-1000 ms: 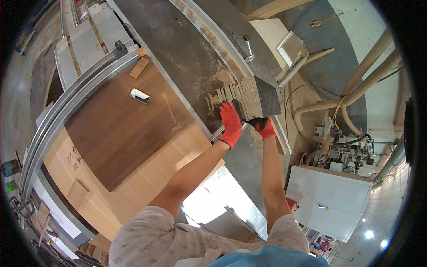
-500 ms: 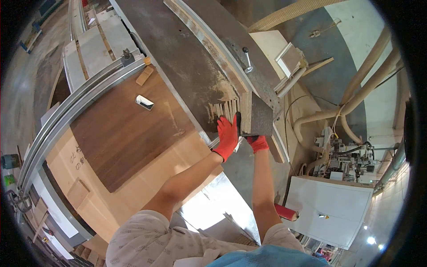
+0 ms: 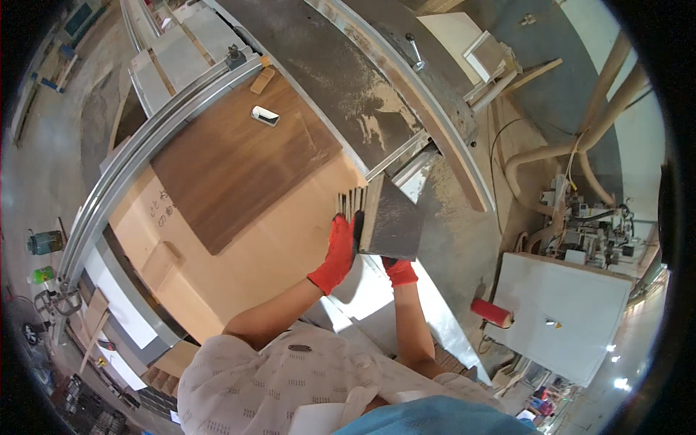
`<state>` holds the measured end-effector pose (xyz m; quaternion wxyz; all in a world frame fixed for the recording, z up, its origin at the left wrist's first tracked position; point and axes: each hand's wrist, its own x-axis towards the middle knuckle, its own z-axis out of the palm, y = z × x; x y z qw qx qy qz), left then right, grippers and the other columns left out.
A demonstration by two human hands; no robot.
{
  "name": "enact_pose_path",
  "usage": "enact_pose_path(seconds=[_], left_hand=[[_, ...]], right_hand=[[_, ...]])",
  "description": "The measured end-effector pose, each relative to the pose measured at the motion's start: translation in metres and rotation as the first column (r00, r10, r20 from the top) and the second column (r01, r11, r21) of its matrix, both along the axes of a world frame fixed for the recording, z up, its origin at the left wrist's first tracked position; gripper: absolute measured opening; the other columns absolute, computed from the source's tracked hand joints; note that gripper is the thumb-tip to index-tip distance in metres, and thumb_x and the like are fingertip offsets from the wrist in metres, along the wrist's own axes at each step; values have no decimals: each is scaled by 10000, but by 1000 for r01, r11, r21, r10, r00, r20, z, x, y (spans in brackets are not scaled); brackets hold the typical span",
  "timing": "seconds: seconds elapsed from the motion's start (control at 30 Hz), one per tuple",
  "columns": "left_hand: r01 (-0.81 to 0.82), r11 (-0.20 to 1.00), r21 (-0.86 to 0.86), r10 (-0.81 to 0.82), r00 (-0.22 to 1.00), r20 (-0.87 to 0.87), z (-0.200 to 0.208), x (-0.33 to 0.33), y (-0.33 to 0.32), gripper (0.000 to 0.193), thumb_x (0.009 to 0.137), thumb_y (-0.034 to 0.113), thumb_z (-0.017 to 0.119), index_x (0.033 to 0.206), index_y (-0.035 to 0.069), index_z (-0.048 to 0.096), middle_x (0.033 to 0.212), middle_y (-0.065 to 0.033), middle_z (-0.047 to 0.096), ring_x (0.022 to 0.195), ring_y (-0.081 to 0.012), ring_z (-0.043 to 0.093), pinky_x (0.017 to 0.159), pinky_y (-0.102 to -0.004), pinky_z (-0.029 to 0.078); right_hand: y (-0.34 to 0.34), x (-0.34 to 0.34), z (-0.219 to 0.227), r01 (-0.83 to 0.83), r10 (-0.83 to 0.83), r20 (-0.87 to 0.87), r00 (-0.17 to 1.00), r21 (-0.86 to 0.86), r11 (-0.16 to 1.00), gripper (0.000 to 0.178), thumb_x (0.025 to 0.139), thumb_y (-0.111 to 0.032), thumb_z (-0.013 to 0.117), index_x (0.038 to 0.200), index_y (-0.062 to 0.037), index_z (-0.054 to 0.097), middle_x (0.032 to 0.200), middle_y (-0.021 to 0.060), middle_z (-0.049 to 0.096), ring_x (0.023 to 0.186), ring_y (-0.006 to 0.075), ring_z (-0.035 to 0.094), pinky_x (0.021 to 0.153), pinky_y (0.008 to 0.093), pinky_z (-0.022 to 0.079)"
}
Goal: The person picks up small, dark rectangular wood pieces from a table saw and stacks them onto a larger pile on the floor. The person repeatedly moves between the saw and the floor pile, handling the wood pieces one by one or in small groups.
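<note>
Dark-grey worktop (image 3: 312, 58) streaked with tan dust runs ahead of you, beside a brown wood-grain panel (image 3: 246, 167) lying on a larger pale wooden board (image 3: 268, 254), with a small white-and-dark oblong object (image 3: 265, 115) on the brown panel. You've got a stack of thin wooden strips with a dark-grey face (image 3: 395, 217) in front of your torso, by the pale board's right edge; can't tell if it's raised. Left hand in a red-and-black glove (image 3: 341, 250) has its grip pressed on the splayed strips, right hand in a red-and-black glove (image 3: 399, 271) pinches the near end, fingertips partly hidden.
</note>
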<state>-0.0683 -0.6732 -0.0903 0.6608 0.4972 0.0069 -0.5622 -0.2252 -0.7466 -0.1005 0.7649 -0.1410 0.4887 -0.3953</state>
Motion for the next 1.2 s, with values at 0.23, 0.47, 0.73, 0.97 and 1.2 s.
enact_pose_path(seconds=[0.23, 0.47, 0.73, 0.97, 1.2], left_hand=[[132, 970, -203, -147, 987, -59, 4, 41, 94, 531, 1070, 417, 388, 1463, 63, 431, 1412, -61, 505, 1276, -182, 468, 1099, -322, 341], [246, 950, -191, -204, 955, 216, 34, 87, 99, 563, 1053, 320, 453, 1534, 55, 330, 1524, -81, 432, 1359, -159, 439, 1082, -306, 398], [198, 940, -277, -227, 971, -77, 70, 76, 56, 543, 1049, 458, 387, 1495, 152, 423, 1420, -40, 539, 1285, -163, 501, 1037, -289, 436], [200, 932, -302, -232, 970, -73, 64, 85, 63, 563, 1017, 454, 451, 1487, 146, 421, 1356, -53, 570, 1211, -177, 538, 1006, -295, 443], [167, 942, -292, -196, 978, -73, 44, 96, 78, 592, 984, 451, 516, 1479, 141, 419, 1293, -67, 601, 1138, -191, 576, 974, -301, 451]], right_hand=[[100, 44, 14, -162, 177, 76, 981, -169, 972, 563, 1055, -377, 441, 1537, -107, 333, 1513, 36, 443, 1370, 170, 427, 1138, 339, 356], [78, 53, 14, -263, 289, 80, 954, -241, 934, 561, 993, -561, 481, 1282, -97, 608, 1162, 22, 643, 1101, 167, 550, 1007, 319, 391], [65, 88, 53, -189, 215, 343, 914, -107, 976, 584, 971, -580, 495, 1281, -105, 634, 1219, 71, 683, 1053, 254, 659, 952, 394, 536], [62, 84, 20, -254, 260, 366, 893, -66, 965, 619, 936, -615, 513, 1253, -103, 655, 1210, 82, 687, 1022, 278, 662, 945, 422, 524], [104, 92, 12, -46, 111, 283, 953, -226, 973, 474, 996, -501, 480, 1276, -145, 621, 1224, -4, 673, 1128, 172, 606, 991, 328, 475]])
